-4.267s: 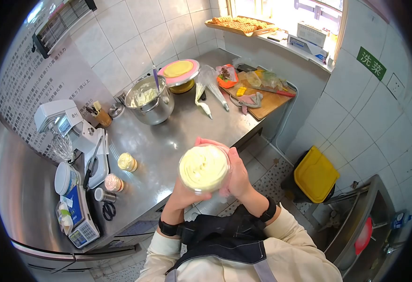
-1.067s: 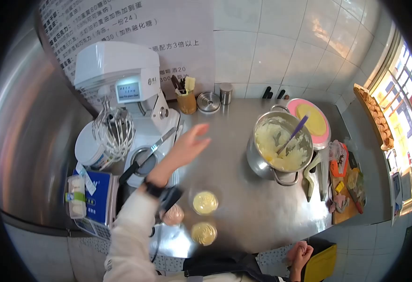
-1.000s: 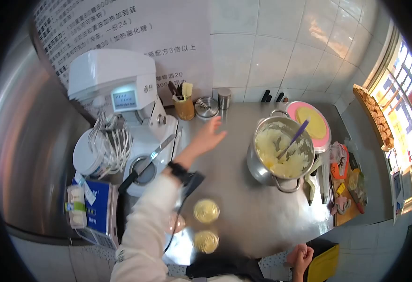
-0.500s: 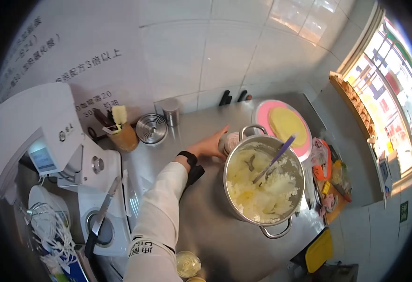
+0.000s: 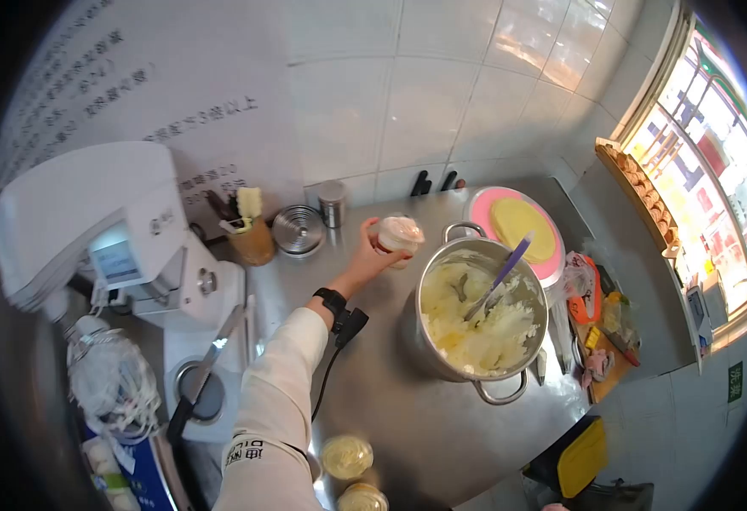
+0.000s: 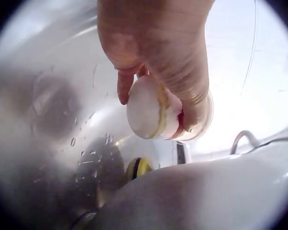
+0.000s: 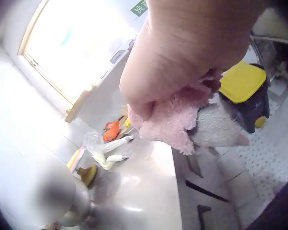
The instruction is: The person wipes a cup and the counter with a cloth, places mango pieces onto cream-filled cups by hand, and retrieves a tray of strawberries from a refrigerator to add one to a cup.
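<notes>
My left hand [image 5: 365, 262] grips a clear cup of pink cream [image 5: 401, 232] beside the pot, thumb and fingers curled around its side. In the left wrist view the cup [image 6: 146, 108] is tilted, its pale base facing the camera above the steel counter. My right hand [image 7: 187, 57] clutches a pink cloth [image 7: 168, 122] out past the counter edge; the head view barely catches it at the bottom. Near the front edge stand two cups of yellow cream, one cup [image 5: 347, 456] behind the other cup [image 5: 362, 497].
A steel pot [image 5: 429, 341] of pale cream holds a purple-handled spatula [image 5: 510, 266]. Behind it is a pink turntable [image 5: 480, 204] with a yellow cake layer. A stand mixer [image 5: 118, 221], a long knife [image 5: 207, 375] and a utensil holder [image 5: 252, 243] stand left; piping bags [image 7: 105, 155] lie right.
Both hands held a yellow-cream cup at first; later two such cups stand on the counter. My left hand reached beside the pot, took the pink-cream cup and raised it, moving slightly left.
</notes>
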Demonstrator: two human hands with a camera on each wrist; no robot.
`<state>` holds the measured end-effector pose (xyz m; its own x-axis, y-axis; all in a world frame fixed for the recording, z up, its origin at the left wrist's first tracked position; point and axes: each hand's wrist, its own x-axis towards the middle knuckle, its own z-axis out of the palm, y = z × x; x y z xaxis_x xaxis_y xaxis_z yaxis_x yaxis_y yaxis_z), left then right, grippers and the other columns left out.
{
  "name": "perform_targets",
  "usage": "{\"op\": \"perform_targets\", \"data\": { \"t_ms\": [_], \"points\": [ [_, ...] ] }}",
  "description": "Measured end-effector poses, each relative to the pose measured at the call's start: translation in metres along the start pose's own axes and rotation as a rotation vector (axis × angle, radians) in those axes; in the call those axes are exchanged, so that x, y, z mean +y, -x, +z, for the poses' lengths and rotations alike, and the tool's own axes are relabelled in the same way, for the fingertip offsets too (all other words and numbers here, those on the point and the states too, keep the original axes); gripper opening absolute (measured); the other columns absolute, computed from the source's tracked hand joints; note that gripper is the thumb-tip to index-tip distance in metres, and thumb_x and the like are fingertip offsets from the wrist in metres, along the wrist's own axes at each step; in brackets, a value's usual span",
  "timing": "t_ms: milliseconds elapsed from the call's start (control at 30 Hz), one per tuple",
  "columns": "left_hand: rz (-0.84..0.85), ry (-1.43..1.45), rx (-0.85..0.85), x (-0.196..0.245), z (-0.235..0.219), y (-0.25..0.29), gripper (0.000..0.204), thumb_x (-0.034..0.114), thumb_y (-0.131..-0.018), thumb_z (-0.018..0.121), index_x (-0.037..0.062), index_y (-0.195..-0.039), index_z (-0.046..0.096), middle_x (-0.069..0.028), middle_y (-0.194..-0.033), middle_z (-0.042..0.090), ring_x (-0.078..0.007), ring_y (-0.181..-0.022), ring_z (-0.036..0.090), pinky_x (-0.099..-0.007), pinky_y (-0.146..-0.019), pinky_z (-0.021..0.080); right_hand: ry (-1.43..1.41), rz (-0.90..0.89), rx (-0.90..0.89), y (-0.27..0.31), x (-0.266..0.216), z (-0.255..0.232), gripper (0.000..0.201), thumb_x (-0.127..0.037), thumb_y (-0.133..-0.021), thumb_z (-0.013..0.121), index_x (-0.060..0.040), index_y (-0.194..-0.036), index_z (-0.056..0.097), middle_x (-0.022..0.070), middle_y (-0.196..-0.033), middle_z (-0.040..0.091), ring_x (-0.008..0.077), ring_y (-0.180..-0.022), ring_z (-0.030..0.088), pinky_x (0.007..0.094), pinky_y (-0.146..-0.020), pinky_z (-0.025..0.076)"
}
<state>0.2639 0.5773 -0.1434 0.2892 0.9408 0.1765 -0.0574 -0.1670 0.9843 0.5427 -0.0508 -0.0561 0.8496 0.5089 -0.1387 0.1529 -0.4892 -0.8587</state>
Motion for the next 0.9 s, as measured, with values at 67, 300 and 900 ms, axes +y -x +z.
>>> {"op": "perform_targets", "data": {
  "t_ms": [67, 300, 900],
  "points": [
    [-0.095, 0.077, 0.193, 0.03, -0.024, 0.024, 0.083, 0.022, -0.073, 0.076, -0.0003, -0.131, 0.021, -0.0136, -0.119, 0.048, -0.0195, -0.107, 0.053, -0.0324, -0.091, 0.045, -0.243, 0.048, -0.05, -0.014, -0.015, 0.014, 0.03, -0.023, -0.09, 0.058, -0.0005, -0.109, 0.052, 0.0095, -0.097, 0.06, 0.0153, -0.084, 0.055, 0.0282, -0.073, 0.047],
    [-0.004, 0.519, 0.176, 0.178, -0.053, 0.171, 0.056, 0.021, -0.089, 0.059, 0.0052, -0.134, 0.029, -0.0073, -0.129, 0.045, -0.0186, -0.117, 0.047, -0.0339, -0.096, 0.043, -0.781, -0.154, -0.625, -0.061, -0.084, 0.078, 0.018, -0.015, -0.092, 0.053, -0.0024, -0.102, 0.044, 0.0081, -0.088, 0.056, 0.015, -0.076, 0.057, 0.0277, -0.068, 0.048],
    [0.285, 0.245, 0.13, 0.266, 0.294, 0.423, 0.068, 0.021, -0.079, 0.071, -0.0003, -0.132, 0.034, -0.0109, -0.128, 0.048, -0.0192, -0.116, 0.048, -0.0316, -0.096, 0.04, -0.846, -1.183, -0.487, -0.007, -0.136, 0.032, 0.049, -0.023, -0.095, 0.028, 0.0074, -0.133, 0.019, 0.0238, -0.139, 0.026, 0.0327, -0.13, 0.028, 0.0416, -0.107, 0.02]
  ]
}}
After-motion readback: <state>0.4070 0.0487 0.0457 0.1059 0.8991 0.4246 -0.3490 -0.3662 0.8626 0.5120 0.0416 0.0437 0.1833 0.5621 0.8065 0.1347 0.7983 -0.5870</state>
